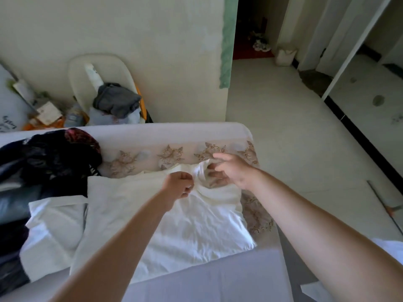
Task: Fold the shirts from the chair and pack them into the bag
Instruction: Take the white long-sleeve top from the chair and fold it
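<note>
A white shirt (pixel 178 223) lies spread on the bed, its collar end toward the far edge. My left hand (pixel 180 185) is curled into a fist and pinches the fabric near the collar. My right hand (pixel 229 171) holds a bunched fold of the same shirt at the top right, fingers partly spread around it. Beyond the bed, a white chair (pixel 80 68) carries a grey shirt (pixel 116 101) on top of lighter clothes. A dark bag-like heap (pixel 50 158) sits on the bed at the left.
The bed (pixel 165 136) has a white cover with a floral band along its far edge. Another white cloth (pixel 52 232) lies left of the shirt. Clutter (pixel 41 110) stands beside the chair. Tiled floor (pixel 294 131) opens to the right, toward a doorway.
</note>
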`<state>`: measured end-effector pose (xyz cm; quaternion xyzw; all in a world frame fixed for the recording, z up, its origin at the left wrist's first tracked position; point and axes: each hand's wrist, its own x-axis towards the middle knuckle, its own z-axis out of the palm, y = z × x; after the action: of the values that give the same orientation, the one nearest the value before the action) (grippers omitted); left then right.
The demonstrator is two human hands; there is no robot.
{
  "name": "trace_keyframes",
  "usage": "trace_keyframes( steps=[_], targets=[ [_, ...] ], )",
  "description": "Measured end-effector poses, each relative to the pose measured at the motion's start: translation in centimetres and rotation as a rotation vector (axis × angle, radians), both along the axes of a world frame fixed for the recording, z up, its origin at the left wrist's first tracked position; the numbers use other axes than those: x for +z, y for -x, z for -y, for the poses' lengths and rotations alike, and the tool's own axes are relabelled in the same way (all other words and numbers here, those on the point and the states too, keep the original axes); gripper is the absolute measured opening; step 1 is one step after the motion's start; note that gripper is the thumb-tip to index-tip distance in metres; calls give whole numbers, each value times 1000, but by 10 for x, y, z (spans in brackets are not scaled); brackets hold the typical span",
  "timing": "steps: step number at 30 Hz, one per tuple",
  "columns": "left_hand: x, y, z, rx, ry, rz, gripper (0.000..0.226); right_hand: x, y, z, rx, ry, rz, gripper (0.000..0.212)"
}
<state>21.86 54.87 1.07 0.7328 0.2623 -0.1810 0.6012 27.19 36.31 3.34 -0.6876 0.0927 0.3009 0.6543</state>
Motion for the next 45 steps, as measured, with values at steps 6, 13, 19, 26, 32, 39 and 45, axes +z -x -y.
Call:
trace_keyframes(
  steps=[6, 13, 19, 26, 32, 39, 45],
  targets=[
    [-64, 43, -74, -134, -684, -70, 29, -70, 31, -6, 458, 791, 273, 56],
    [-107, 73, -46, -914, -952, 481, 52, -120, 75, -18, 720, 1094, 628, 68],
    [-112, 62, -57, -756, -898, 674, 32, -128, 89, -3, 752, 1120, 720, 82],
    [-75, 40, -112, -917, -1126, -185, 29, -129, 78, 17, 667, 935, 675, 50],
    [-61, 1, -45, -693, -919, 264, 27, -123, 50, 21, 106, 841, 507, 24],
    [-71, -64, 61, -995, -897, 563, 65, -140, 31, 42, 114, 903, 275, 26],
    [-111, -123, 93, -1386, -1023, 631, 60, -158, 49, 59, 277, 1004, 429, 50]
  ],
)
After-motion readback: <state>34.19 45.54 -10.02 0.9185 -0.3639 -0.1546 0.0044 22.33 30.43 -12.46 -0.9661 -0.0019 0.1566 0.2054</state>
